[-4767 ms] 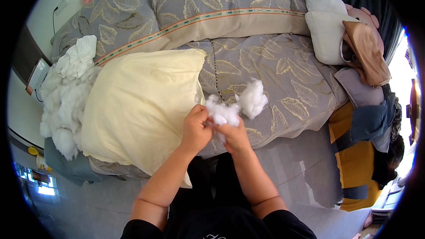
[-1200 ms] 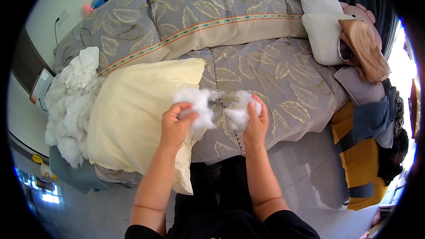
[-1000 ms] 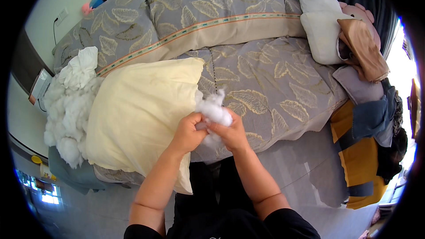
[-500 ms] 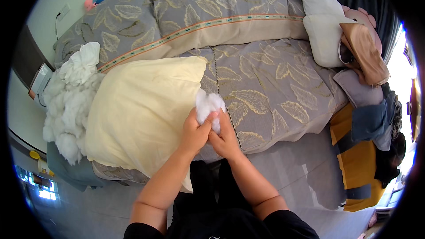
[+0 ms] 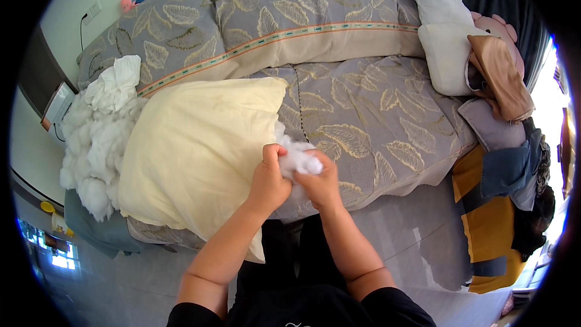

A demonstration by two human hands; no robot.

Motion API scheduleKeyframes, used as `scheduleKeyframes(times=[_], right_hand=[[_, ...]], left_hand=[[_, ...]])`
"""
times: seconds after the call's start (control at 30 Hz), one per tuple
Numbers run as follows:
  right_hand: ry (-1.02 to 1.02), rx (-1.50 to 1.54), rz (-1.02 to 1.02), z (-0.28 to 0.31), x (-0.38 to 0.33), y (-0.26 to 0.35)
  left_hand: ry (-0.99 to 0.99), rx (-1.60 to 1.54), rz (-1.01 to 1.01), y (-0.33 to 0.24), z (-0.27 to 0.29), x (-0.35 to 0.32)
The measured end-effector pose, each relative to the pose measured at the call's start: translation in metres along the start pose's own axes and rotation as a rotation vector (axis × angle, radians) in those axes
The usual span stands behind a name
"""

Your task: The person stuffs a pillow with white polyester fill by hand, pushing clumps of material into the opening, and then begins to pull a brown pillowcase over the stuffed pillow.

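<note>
Between my two hands is a tuft of white fibre stuffing (image 5: 296, 158), stretched sideways over the sofa's front part. My left hand (image 5: 270, 178) is closed on its left side, thumb up, close beside the pale yellow fabric cover (image 5: 193, 139). On the right side of the tuft my right hand (image 5: 321, 181) is closed, with some fibre bulging past the thumb. The yellow cover lies plump on the seat, its right edge next to my left hand. A large heap of white stuffing (image 5: 97, 145) sits at the cover's left.
The grey leaf-patterned sofa (image 5: 375, 109) spans the view. White cushions (image 5: 448, 54), a brown satin cloth (image 5: 502, 72) and a grey cushion (image 5: 490, 122) crowd its right end. Mustard fabric (image 5: 493, 224) and dark clothes (image 5: 535, 218) hang at the right. Tiled floor (image 5: 405, 236) lies in front.
My hands have moved apart, the right one going rightward. The bunched stuffing is now drawn out wider between them. The yellow cover stays in place.
</note>
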State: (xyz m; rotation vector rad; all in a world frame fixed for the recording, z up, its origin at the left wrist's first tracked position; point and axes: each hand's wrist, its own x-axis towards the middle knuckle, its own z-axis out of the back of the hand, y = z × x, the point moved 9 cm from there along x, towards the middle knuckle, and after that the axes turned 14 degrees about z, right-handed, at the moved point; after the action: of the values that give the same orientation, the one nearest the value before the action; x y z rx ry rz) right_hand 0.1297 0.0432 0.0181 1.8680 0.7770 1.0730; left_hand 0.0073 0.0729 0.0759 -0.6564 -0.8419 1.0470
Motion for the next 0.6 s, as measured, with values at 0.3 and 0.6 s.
scheduleKeyframes(times=[0.3, 0.6], right_hand=[[-0.365, 0.291, -0.037, 0.061, 0.011, -0.001], [-0.161, 0.140, -0.014, 0.019, 0.000, 0.000]], left_hand=[[0.128, -0.597, 0.372, 0.056, 0.021, 0.016], [0.147, -0.549, 0.314, 0.042, 0.000, 0.004]])
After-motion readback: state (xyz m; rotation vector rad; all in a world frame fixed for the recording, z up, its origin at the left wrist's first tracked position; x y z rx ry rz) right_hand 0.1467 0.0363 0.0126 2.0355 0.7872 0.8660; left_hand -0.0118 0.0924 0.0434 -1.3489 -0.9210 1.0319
